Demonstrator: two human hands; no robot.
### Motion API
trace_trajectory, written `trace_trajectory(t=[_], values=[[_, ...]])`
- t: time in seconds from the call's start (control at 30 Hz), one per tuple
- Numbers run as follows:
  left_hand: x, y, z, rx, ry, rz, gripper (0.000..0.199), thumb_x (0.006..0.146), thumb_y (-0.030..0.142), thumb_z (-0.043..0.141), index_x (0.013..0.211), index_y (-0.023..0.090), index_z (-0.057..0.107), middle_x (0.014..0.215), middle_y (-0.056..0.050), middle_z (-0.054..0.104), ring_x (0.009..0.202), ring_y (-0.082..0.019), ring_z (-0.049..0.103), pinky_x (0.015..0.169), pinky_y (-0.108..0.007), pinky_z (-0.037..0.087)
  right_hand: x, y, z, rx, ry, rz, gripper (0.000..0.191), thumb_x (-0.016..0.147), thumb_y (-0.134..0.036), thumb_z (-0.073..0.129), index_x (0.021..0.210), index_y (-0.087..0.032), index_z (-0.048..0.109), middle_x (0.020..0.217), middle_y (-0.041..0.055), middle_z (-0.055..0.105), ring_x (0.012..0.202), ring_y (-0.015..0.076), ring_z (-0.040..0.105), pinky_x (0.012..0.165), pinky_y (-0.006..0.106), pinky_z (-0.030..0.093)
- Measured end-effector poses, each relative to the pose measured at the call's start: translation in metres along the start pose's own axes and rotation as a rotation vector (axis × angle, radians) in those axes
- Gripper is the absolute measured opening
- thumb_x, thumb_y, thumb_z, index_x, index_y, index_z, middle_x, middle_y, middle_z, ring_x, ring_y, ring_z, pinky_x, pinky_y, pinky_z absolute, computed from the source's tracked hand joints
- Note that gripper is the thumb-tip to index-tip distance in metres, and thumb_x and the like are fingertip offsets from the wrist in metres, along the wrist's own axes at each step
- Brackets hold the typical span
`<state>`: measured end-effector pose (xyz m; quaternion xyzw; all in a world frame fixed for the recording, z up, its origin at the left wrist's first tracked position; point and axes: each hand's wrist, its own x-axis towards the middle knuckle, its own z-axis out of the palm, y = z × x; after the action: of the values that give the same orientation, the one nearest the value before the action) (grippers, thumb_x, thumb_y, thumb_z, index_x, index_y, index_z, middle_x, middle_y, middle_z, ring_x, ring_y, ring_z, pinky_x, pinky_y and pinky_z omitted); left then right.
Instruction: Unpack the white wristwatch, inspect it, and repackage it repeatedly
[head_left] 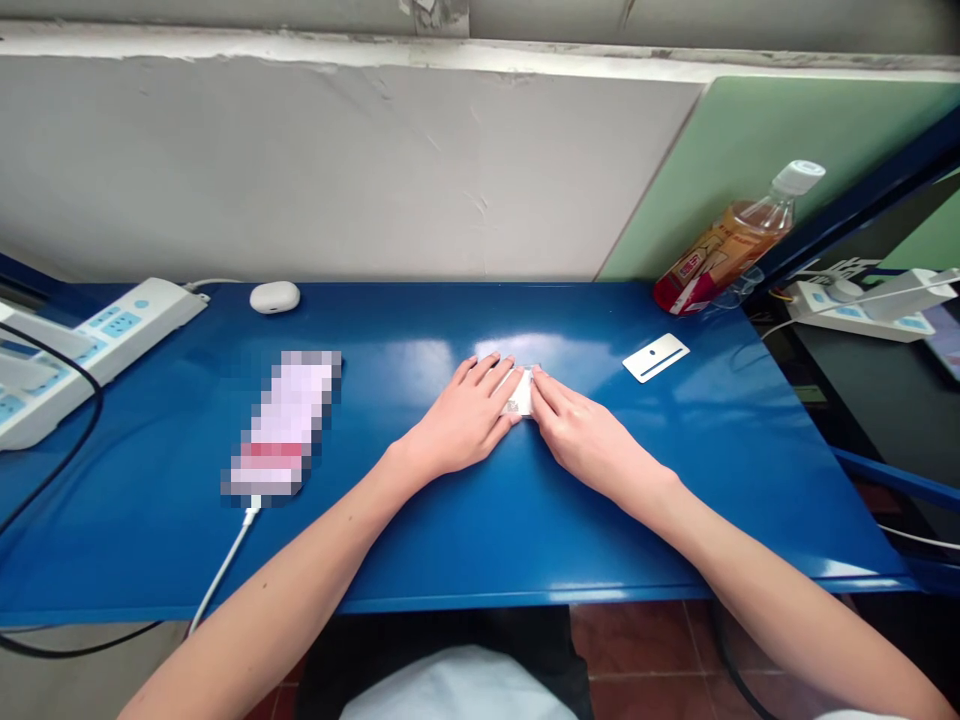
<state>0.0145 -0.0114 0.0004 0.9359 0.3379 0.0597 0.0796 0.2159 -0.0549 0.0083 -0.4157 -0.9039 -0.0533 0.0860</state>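
Note:
A small white card-like piece (523, 398) with grey print and a clear edge lies flat on the blue table, mostly covered by my hands. My left hand (474, 415) rests palm down over its left part, fingers stretched out and slightly apart. At its right edge, my right hand (574, 425) has its fingers pressed together, gripping the border. To the right of my hands lies a white card (656, 358) with a dark slot and a small hole, touched by neither hand.
A phone (281, 425), blurred out, lies at the left with a white cable (223, 570) plugged in. Behind it is a white earbud case (274, 297). Power strips (127, 330) flank both sides. A drink bottle (724, 245) leans at the back right.

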Motion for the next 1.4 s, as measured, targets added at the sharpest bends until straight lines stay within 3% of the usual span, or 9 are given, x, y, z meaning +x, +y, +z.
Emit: trace_trajectory(t=[0.2, 0.33, 0.47, 0.83, 0.97, 1.13, 1.4], values=[[0.000, 0.000, -0.001, -0.029, 0.009, 0.006, 0.053, 0.105, 0.035, 0.035, 0.152, 0.010, 0.037, 0.158, -0.017, 0.038, 0.146, -0.036, 0.033, 0.117, -0.054, 0.026, -0.003, -0.003, 0.008, 0.155, 0.079, 0.148, 0.044, 0.092, -0.002, 0.036, 0.131, 0.003, 0.055, 0.137, 0.0304, 0.057, 0.127, 0.0350, 0.059, 0.101, 0.045, 0.056], [0.000, -0.002, 0.000, -0.052, 0.011, 0.009, 0.053, 0.105, 0.036, 0.034, 0.151, 0.012, 0.037, 0.159, -0.016, 0.038, 0.146, -0.035, 0.032, 0.118, -0.053, 0.024, -0.004, -0.006, 0.015, 0.311, 0.125, 0.254, 0.043, 0.097, -0.012, 0.039, 0.137, -0.007, 0.052, 0.141, 0.0237, 0.057, 0.136, 0.0360, 0.051, 0.107, 0.056, 0.049], [0.000, -0.002, -0.001, -0.051, 0.000, 0.015, 0.053, 0.104, 0.033, 0.036, 0.152, 0.011, 0.035, 0.159, -0.015, 0.036, 0.147, -0.034, 0.031, 0.118, -0.053, 0.024, -0.005, -0.007, 0.015, 0.350, 0.125, 0.344, 0.047, 0.098, -0.020, 0.043, 0.142, -0.003, 0.045, 0.141, 0.0268, 0.056, 0.141, 0.0371, 0.043, 0.110, 0.057, 0.046], [0.000, -0.001, 0.002, -0.043, 0.006, 0.004, 0.054, 0.103, 0.033, 0.038, 0.152, 0.011, 0.035, 0.160, -0.014, 0.036, 0.147, -0.035, 0.031, 0.118, -0.053, 0.024, -0.005, -0.017, 0.021, 0.230, 0.068, 0.306, 0.050, 0.101, -0.019, 0.036, 0.142, 0.008, 0.043, 0.144, 0.0342, 0.050, 0.144, 0.0369, 0.039, 0.115, 0.054, 0.041], [0.001, -0.001, 0.002, -0.045, -0.002, -0.001, 0.055, 0.104, 0.033, 0.038, 0.152, 0.009, 0.035, 0.160, -0.014, 0.035, 0.147, -0.035, 0.029, 0.119, -0.052, 0.024, -0.007, -0.014, 0.020, 0.240, 0.088, 0.314, 0.052, 0.101, -0.023, 0.039, 0.144, 0.005, 0.040, 0.143, 0.0318, 0.052, 0.142, 0.0367, 0.043, 0.113, 0.055, 0.042], [0.000, -0.002, 0.000, -0.061, 0.001, -0.004, 0.055, 0.104, 0.034, 0.038, 0.153, 0.009, 0.034, 0.160, -0.014, 0.035, 0.148, -0.033, 0.029, 0.119, -0.051, 0.024, -0.008, -0.005, 0.011, 0.172, 0.109, 0.363, 0.049, 0.097, -0.036, 0.051, 0.131, -0.001, 0.058, 0.140, 0.0294, 0.056, 0.144, 0.0435, 0.037, 0.111, 0.060, 0.042], [0.000, 0.000, 0.001, -0.054, 0.006, -0.006, 0.053, 0.104, 0.033, 0.036, 0.152, 0.009, 0.035, 0.160, -0.015, 0.036, 0.148, -0.034, 0.029, 0.118, -0.052, 0.024, -0.002, -0.003, 0.005, 0.127, 0.066, 0.177, 0.048, 0.100, -0.026, 0.043, 0.129, 0.009, 0.057, 0.135, 0.0319, 0.058, 0.138, 0.0398, 0.046, 0.113, 0.053, 0.043]])
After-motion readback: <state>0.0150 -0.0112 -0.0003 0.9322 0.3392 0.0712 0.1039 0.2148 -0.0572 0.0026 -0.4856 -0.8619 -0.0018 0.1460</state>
